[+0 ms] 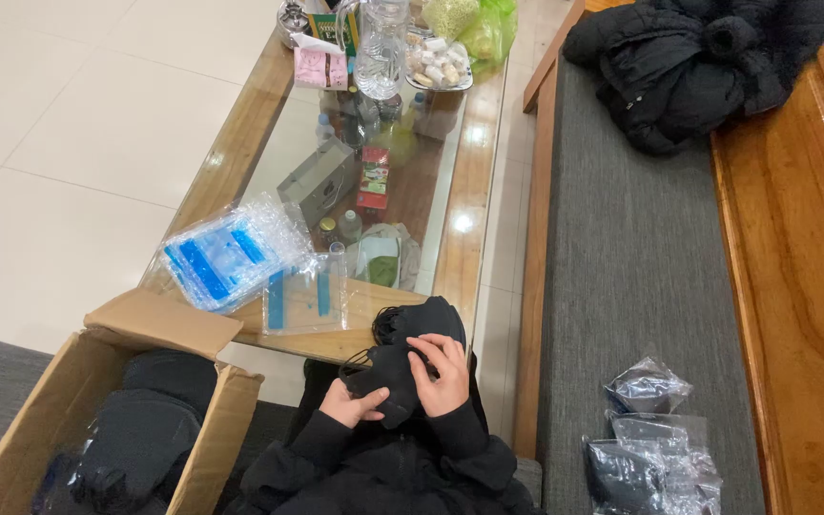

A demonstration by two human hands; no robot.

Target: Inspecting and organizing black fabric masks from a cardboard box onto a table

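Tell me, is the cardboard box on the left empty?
No, the open cardboard box holds stacks of black masks, like the black masks that the left hand and right hand grip.

The cardboard box (97,420) runs off the bottom edge, so can't tell what the dark stuff inside is. The bagged packs (655,448) are cut off too, and the left hand (350,405) is half buried under the black masks (402,367).

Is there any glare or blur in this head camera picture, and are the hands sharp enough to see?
In the head view, the glass table top shows bright spots of reflected lamp light; the clear plastic bags shine too. Both the left hand and right hand are fairly sharp on the stack of black masks, whose dark folds lose detail. Straight edges bend slightly towards the picture's borders.
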